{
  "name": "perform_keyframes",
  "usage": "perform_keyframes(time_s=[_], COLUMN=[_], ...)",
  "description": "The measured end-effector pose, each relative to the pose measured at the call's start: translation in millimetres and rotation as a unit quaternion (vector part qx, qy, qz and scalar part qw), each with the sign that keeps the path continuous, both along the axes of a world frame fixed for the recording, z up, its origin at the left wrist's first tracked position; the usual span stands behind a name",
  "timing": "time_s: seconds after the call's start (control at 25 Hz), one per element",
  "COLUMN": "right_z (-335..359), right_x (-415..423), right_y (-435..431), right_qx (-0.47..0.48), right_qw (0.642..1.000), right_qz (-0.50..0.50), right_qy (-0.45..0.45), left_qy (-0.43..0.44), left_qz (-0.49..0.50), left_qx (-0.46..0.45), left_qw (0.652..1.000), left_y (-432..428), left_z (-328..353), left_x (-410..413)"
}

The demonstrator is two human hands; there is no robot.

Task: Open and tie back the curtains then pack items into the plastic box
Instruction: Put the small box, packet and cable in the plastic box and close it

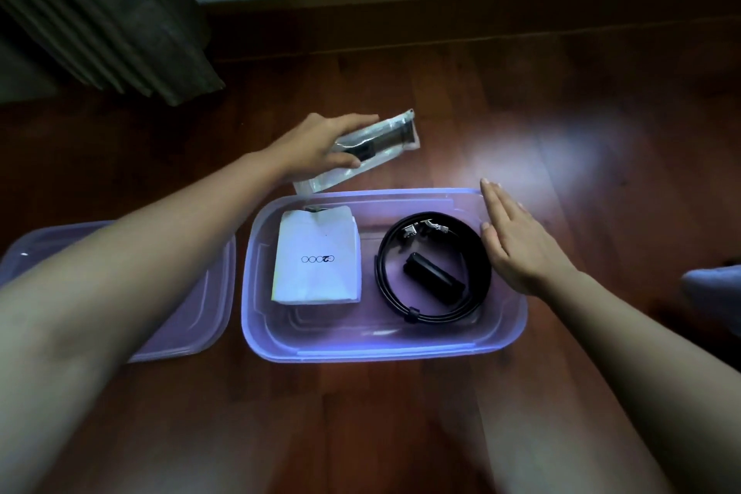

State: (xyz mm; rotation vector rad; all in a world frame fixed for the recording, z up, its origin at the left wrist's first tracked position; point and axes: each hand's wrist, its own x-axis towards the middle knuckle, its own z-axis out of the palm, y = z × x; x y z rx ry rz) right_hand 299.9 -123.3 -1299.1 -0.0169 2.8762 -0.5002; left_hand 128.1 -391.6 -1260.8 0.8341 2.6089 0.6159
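Observation:
A clear plastic box [385,349] sits open on the wooden floor in front of me. Inside it lie a white folded packet [316,265] on the left and a coiled black belt [435,267] with a small black item [433,277] in its middle on the right. My left hand [316,144] grips a clear plastic pouch [377,144] with something dark inside, held just beyond the box's far rim. My right hand [517,241] is flat with fingers straight, resting at the box's right rim, holding nothing.
The box's lid [192,305] lies flat on the floor to the left of the box. A dark curtain [100,12] hangs at the upper left. The wall and skirting board [441,0] run across the back. A pale cloth [717,285] shows at the right edge.

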Motion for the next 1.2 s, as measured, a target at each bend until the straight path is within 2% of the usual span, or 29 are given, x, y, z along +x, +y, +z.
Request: perform_keyframes(time_s=[0.2,0.32,0.4,0.48,0.52,0.64,0.72,0.84,1.0,1.16,1.2], right_z=[2.5,2.3,2.5,1.6,0.9,0.9,1.5,1.2,-0.5,0.5,1.1], right_x=[-0.5,-0.4,-0.2,-0.3,-0.8,-0.4,0.7,0.6,0.2,1.0,1.4], right_y=[-1.7,-2.2,-2.7,-3.6,-3.7,-4.2,-4.7,-4.9,-4.7,-5.3,-5.9], right_qx=[0.012,0.016,0.02,0.023,0.022,0.02,0.02,0.02,0.022,0.022,0.022], right_qw=[1.0,1.0,1.0,1.0,1.0,1.0,1.0,1.0,1.0,1.0,1.0], right_qz=[0.001,-0.001,0.0,0.002,0.0,-0.004,-0.002,-0.004,-0.004,-0.005,-0.006], right_qy=[-0.009,-0.009,-0.008,-0.005,-0.004,-0.006,-0.007,-0.008,-0.011,-0.012,-0.012], left_qy=[0.069,0.066,-0.008,-0.075,-0.077,0.018,0.05,0.064,0.083,0.144,0.129], left_qz=[-0.004,0.084,0.136,0.128,0.12,0.106,0.103,0.124,0.102,0.109,0.101], left_qx=[0.098,0.184,0.148,0.096,0.055,-0.129,-0.199,-0.198,-0.218,-0.225,-0.216], left_qw=[0.993,0.977,0.98,0.984,0.988,0.986,0.973,0.97,0.967,0.957,0.963], left_y=[-18.1,-9.8,4.2,17.3,22.3,32.5,36.8,33.9,29.0,21.3,19.1], left_z=[42.9,46.5,34.2,16.3,8.5,-6.2,-9.4,-15.7,-22.5,-25.2,-27.0], left_x=[57.0,105.4,141.4,172.1,182.6,194.4,194.6,188.3,189.1,186.3,185.1])
